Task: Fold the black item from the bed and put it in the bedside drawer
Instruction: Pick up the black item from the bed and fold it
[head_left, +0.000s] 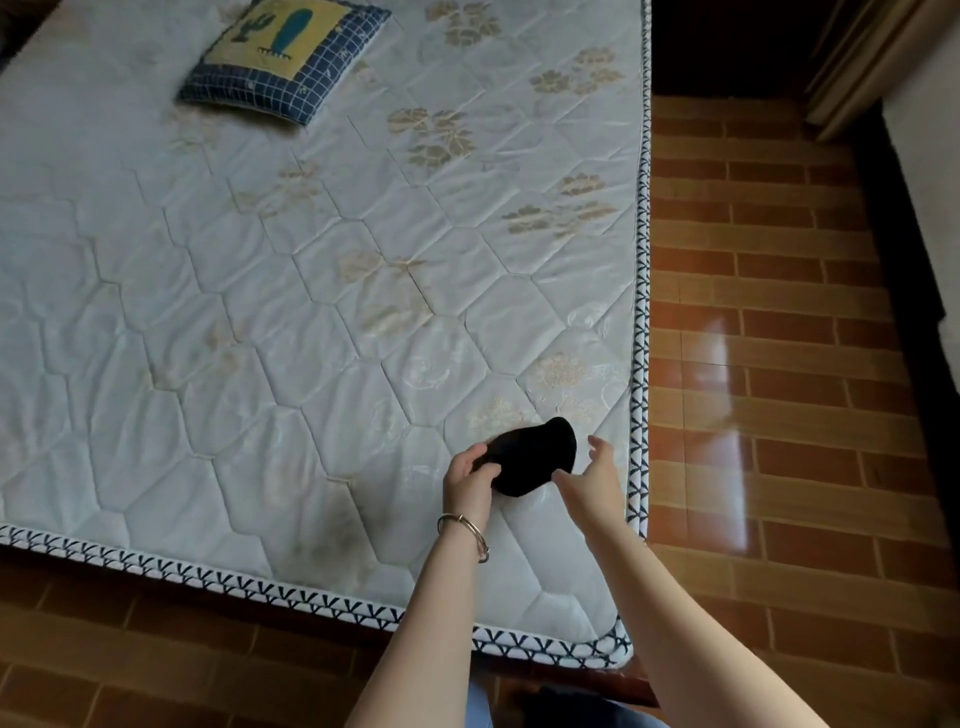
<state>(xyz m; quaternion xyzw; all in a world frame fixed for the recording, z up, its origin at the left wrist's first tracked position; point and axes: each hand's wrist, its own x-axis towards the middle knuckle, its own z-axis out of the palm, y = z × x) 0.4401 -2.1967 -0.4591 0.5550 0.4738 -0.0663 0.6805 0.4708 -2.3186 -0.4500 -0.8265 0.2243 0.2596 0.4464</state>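
A small black cloth item (532, 457), bunched into a rounded lump, lies near the front right corner of the white quilted mattress (311, 364). My left hand (470, 480), a bangle on its wrist, pinches the item's left end between thumb and fingers. My right hand (592, 480) hovers at the item's right side with fingers spread, its thumb touching the lower right edge of the cloth. No bedside drawer is in view.
A blue and yellow cushion (283, 54) with a cactus print sits at the far side of the mattress. Brown brick-pattern tile floor (779, 364) runs along the right and front of the bed. A dark doorway and wall stand at the far right.
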